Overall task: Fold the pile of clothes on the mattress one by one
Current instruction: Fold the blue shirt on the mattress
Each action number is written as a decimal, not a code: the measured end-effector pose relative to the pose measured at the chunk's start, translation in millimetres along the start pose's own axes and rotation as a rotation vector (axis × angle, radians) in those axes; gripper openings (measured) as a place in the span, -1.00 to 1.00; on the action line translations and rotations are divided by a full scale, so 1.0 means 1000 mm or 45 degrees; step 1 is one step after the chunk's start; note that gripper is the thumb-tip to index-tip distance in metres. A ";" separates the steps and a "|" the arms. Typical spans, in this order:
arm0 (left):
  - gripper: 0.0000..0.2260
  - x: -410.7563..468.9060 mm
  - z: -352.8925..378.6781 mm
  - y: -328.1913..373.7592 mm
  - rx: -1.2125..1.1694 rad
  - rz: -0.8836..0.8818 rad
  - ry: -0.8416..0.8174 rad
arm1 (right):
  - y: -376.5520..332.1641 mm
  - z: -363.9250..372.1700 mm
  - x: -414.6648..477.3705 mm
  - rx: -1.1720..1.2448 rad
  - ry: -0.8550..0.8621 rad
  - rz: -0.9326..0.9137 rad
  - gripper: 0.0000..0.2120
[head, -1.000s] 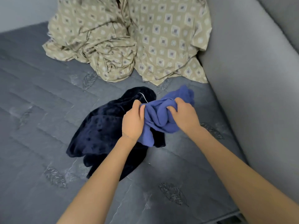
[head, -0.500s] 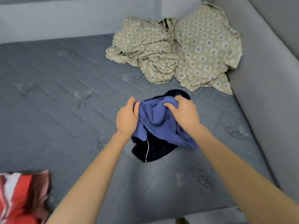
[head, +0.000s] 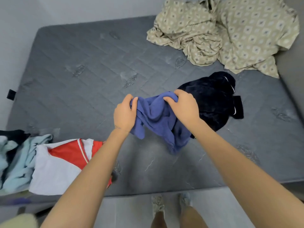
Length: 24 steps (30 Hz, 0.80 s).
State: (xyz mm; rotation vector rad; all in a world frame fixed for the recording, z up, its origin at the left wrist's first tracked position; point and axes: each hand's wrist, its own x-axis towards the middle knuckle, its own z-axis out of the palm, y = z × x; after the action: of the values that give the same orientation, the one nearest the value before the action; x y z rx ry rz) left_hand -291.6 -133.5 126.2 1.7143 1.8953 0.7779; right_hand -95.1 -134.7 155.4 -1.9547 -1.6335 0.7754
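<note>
A crumpled blue garment (head: 156, 119) hangs above the grey mattress (head: 82, 63), held up by both hands. My left hand (head: 123, 114) grips its left edge with curled fingers. My right hand (head: 184, 106) grips its top right part. The lower end of the blue garment trails down to the mattress. Behind it to the right lies a dark navy garment (head: 212, 99) in a heap.
A beige patterned sheet (head: 222, 30) is bunched at the far right corner. At the near left lie a red and white garment (head: 65, 162) and a pale blue one (head: 16, 162). A grey wall (head: 292, 79) borders the right side. My feet stand on the floor below.
Both hands have lifted the blue garment off the dark navy one and carried it leftward and nearer. The view has pulled back, bringing the pile at the near left into sight.
</note>
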 end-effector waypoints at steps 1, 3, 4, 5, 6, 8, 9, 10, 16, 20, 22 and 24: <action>-0.68 -0.001 -0.008 -0.008 -0.001 -0.021 0.010 | -0.009 0.007 -0.002 0.026 -0.007 -0.008 -0.59; -0.63 -0.004 -0.023 -0.021 0.019 -0.054 0.046 | -0.025 0.018 -0.005 0.053 -0.030 -0.023 -0.59; -0.63 -0.005 -0.031 -0.027 0.029 -0.078 0.066 | -0.030 0.022 -0.005 0.053 -0.038 -0.026 -0.58; -0.64 -0.005 -0.038 -0.032 0.036 -0.105 0.087 | -0.034 0.025 -0.005 0.054 -0.041 -0.026 -0.58; -0.66 -0.005 -0.045 -0.038 0.041 -0.134 0.110 | -0.038 0.027 -0.005 0.067 -0.043 -0.023 -0.59; -0.70 -0.005 -0.055 -0.046 0.056 -0.188 0.156 | -0.042 0.032 -0.003 0.147 -0.056 0.004 -0.63; -0.71 -0.004 -0.060 -0.050 0.063 -0.209 0.175 | -0.045 0.034 -0.002 0.193 -0.065 0.024 -0.66; -0.71 -0.003 -0.064 -0.053 0.068 -0.222 0.195 | -0.048 0.036 -0.001 0.220 -0.081 0.035 -0.69; -0.70 0.006 -0.077 -0.072 0.068 -0.247 0.242 | -0.072 0.053 0.012 0.254 -0.113 0.014 -0.84; -0.67 0.019 -0.079 -0.099 0.114 -0.310 0.189 | -0.079 0.076 0.019 0.283 -0.093 0.045 -0.85; -0.67 0.028 -0.077 -0.118 0.175 -0.355 0.093 | -0.076 0.092 0.022 0.262 -0.134 0.063 -0.86; -0.68 0.037 -0.071 -0.144 0.240 -0.409 -0.058 | -0.069 0.113 0.022 0.236 -0.199 0.095 -0.89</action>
State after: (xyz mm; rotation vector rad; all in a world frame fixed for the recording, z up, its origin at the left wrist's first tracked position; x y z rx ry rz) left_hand -449.2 -113.1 81.1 1.4607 2.1963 0.4457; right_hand -219.3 -100.9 117.1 -1.8722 -1.5206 1.0928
